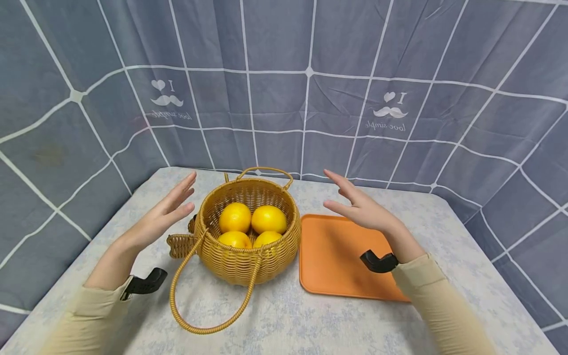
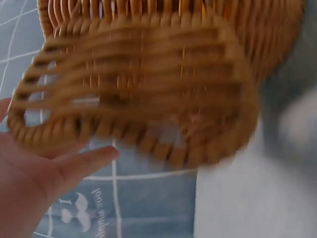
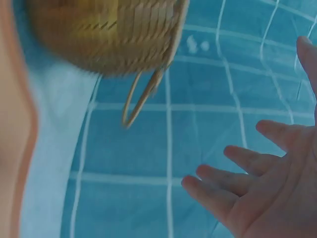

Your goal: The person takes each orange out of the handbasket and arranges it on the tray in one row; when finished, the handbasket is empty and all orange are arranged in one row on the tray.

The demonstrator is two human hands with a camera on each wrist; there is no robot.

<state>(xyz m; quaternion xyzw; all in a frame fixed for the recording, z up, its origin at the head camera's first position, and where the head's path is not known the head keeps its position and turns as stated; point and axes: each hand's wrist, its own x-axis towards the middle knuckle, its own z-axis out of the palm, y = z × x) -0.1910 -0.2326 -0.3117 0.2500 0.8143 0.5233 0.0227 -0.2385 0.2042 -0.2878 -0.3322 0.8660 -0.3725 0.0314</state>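
A woven wicker basket stands on the table, with several round yellow-orange fruits inside. One handle leans up at its back; the other hangs down at the front onto the cloth. My left hand hovers left of the basket, fingers straight and holding nothing. In the left wrist view, the basket's flat woven side piece covers part of that hand. Over the far part of an orange tray, my right hand is raised with straight, spread fingers and nothing in it. The right wrist view shows its palm bare.
The orange tray lies flat just right of the basket, partly covered by my right forearm. A pale patterned cloth covers the table. Behind the table and along both sides hangs a blue-grey checked curtain. Each wrist carries a black camera mount.
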